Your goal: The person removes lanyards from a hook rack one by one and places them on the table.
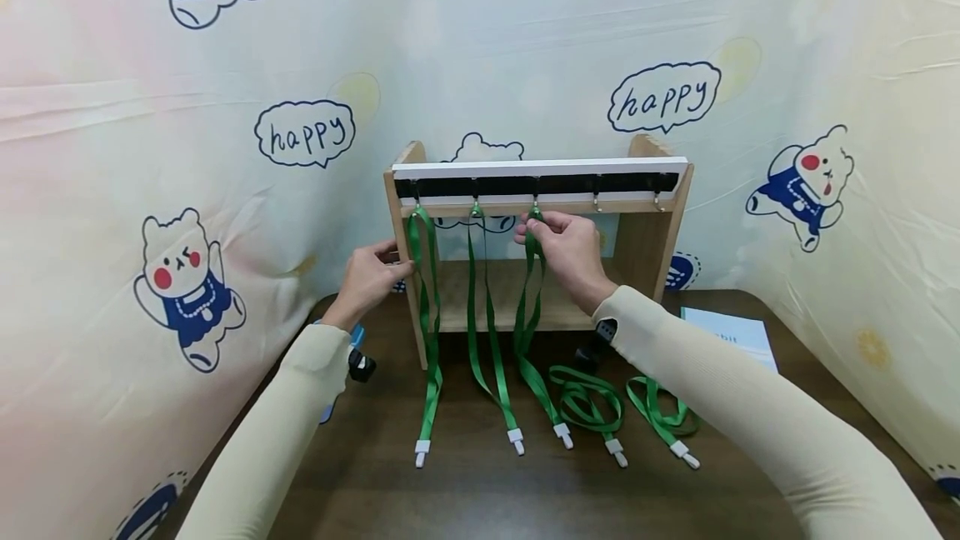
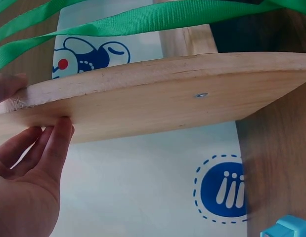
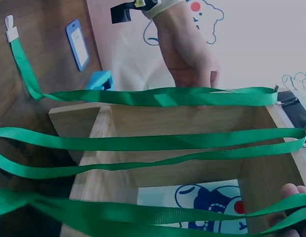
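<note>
The right hand [image 1: 566, 250] pinches the third green lanyard [image 1: 529, 307] just under its hook on the wooden rack [image 1: 667, 232]. The left hand [image 1: 369, 277], fingers straight, steadies the rack's left side. Two more lanyards [image 1: 600, 407] lie on the counter [image 1: 480, 490].

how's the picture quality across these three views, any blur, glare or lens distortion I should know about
Head view: evenly lit, sharp, wide-angle bending at the edges; soft sheen on the dark table. Left wrist view: the rack's wooden side panel bulges into a curve; green straps slightly soft. Right wrist view: bottom green lanyard blurred, backdrop bright.
</note>
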